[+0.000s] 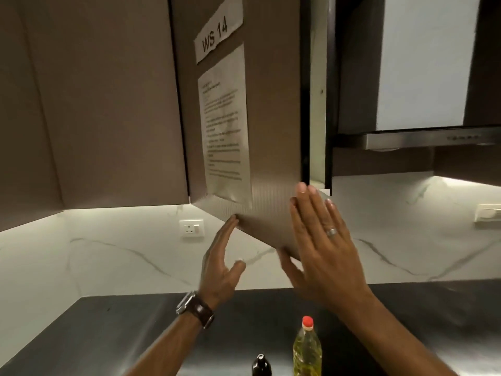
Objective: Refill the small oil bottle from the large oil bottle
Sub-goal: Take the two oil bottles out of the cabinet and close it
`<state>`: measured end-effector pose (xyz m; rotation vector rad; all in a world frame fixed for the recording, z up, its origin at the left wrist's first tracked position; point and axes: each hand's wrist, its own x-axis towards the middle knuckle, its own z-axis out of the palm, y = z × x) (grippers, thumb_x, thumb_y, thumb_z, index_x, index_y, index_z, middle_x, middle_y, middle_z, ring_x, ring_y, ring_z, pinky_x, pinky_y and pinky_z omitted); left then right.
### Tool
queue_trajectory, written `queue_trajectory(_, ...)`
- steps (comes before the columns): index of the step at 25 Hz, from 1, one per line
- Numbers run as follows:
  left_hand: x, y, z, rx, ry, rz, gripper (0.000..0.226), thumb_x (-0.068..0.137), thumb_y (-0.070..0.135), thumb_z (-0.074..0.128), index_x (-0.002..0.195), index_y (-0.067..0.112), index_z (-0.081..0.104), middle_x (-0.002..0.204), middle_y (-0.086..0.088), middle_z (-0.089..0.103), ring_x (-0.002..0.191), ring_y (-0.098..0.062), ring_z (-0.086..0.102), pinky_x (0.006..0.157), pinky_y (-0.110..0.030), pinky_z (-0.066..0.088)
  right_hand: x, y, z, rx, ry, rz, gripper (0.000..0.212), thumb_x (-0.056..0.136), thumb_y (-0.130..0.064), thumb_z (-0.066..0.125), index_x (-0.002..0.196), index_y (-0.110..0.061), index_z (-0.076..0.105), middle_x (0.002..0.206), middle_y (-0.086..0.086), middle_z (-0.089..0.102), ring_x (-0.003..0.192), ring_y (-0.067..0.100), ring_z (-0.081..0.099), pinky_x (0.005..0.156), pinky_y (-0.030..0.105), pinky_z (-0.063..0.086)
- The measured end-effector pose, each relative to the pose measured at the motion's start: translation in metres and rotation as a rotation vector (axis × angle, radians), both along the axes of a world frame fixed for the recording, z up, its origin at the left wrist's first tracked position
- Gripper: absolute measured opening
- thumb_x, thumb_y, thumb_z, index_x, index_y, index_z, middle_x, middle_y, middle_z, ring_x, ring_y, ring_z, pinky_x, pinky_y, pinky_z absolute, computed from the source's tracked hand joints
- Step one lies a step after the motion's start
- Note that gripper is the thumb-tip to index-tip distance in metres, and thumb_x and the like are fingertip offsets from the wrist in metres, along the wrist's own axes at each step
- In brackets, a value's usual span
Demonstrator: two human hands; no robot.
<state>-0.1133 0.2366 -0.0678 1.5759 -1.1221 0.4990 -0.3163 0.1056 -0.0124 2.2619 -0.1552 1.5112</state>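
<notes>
The large oil bottle, clear plastic with yellow oil and a red cap, stands upright on the dark counter at the bottom of the view. Just left of it, the top of the small dark oil bottle shows, its lower part cut off by the frame. Both hands are raised well above the bottles at a brown wall cabinet door that stands ajar. My left hand touches the door's lower edge with its fingertips. My right hand lies flat against the door's face near its lower corner. Neither hand holds anything.
Two paper sheets are taped to the cabinet door. A steel range hood hangs at the right. The white marble backsplash carries a wall socket and a switch. The steel counter runs along the bottom.
</notes>
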Motion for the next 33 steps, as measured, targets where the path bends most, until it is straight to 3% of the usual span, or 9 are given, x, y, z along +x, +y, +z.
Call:
queue_trajectory(2,0.018,-0.023,0.011,0.074,-0.019,0.064,0.09,0.076,0.022,0.065,0.155,0.047,0.03,0.161,0.029,0.032,0.147,0.01,0.031,0.12,-0.028,0.031,-0.001,-0.043,-0.002,0.039,0.004,-0.069,0.094,0.095,-0.051,0.057,0.164,-0.005,0.013,0.174,0.013,0.005,0.16,0.037,0.011,0.126,0.057,0.023)
queue_trajectory(4,0.037,-0.049,0.023,0.141,-0.02,0.11,0.09,0.077,0.025,0.067,0.159,0.034,0.03,0.166,0.016,0.031,0.148,-0.001,0.032,0.122,-0.039,0.033,0.003,-0.086,-0.004,0.087,0.045,-0.154,0.095,0.093,-0.057,0.056,0.163,-0.004,0.018,0.173,0.013,0.009,0.16,0.036,0.011,0.126,0.058,0.024)
queue_trajectory(7,0.067,-0.077,0.028,0.27,-0.139,0.213,0.094,0.077,0.03,0.067,0.162,0.027,0.029,0.17,0.013,0.023,0.151,-0.012,0.034,0.122,-0.04,0.029,0.021,-0.138,-0.009,0.141,0.153,-0.285,0.097,0.093,-0.059,0.057,0.162,-0.005,0.017,0.172,0.014,0.009,0.159,0.034,0.009,0.126,0.058,0.023)
queue_trajectory(11,0.094,-0.106,0.033,0.401,-0.223,0.299,0.096,0.079,0.032,0.068,0.164,0.026,0.023,0.171,0.014,0.012,0.155,-0.014,0.029,0.125,-0.043,0.026,0.056,-0.192,-0.012,0.228,0.275,-0.305,0.105,0.089,-0.055,0.068,0.162,-0.007,0.01,0.172,0.013,0.002,0.159,0.033,0.005,0.127,0.059,0.019)
queue_trajectory(17,0.12,-0.133,0.033,0.451,-0.272,0.348,0.097,0.082,0.029,0.069,0.165,0.025,0.021,0.172,0.015,0.005,0.157,-0.007,0.016,0.128,-0.044,0.022,0.109,-0.239,-0.013,0.35,0.319,-0.293,0.113,0.091,-0.06,0.063,0.157,-0.014,-0.016,0.17,0.008,-0.017,0.159,0.029,-0.01,0.129,0.055,0.005)
queue_trajectory(23,0.138,-0.153,0.025,0.383,-0.225,0.311,0.1,0.082,0.026,0.071,0.165,0.033,0.014,0.169,0.026,-0.002,0.157,-0.005,0.016,0.1,-0.033,0.054,0.146,-0.267,-0.021,0.433,0.395,-0.342,0.111,0.096,-0.066,0.049,0.151,-0.019,-0.034,0.164,0.004,-0.036,0.157,0.025,-0.024,0.129,0.05,-0.005)
queue_trajectory(26,0.148,-0.16,0.021,0.369,-0.229,0.31,0.101,0.083,0.027,0.072,0.165,0.032,0.014,0.169,0.027,-0.004,0.156,-0.002,0.01,0.095,-0.032,0.056,0.161,-0.274,-0.024,0.449,0.365,-0.327,0.11,0.095,-0.064,0.053,0.155,-0.019,-0.028,0.166,0.004,-0.031,0.158,0.024,-0.019,0.129,0.05,-0.006)
queue_trajectory(30,0.156,-0.166,0.016,0.367,-0.264,0.321,0.101,0.083,0.026,0.072,0.166,0.027,0.014,0.173,0.017,0.001,0.158,-0.006,0.008,0.089,-0.027,0.054,0.171,-0.277,-0.031,0.432,0.258,-0.282,0.107,0.092,-0.056,0.067,0.165,-0.01,0.005,0.172,0.008,-0.011,0.16,0.027,-0.006,0.129,0.052,0.0)
queue_trajectory(33,0.155,-0.167,0.015,0.354,-0.279,0.338,0.101,0.083,0.024,0.074,0.166,0.022,0.016,0.173,0.011,0.004,0.159,-0.01,0.009,0.091,-0.025,0.054,0.172,-0.281,-0.034,0.412,0.23,-0.262,0.107,0.089,-0.053,0.072,0.165,-0.008,0.01,0.173,0.009,-0.006,0.161,0.027,-0.001,0.129,0.055,0.004)
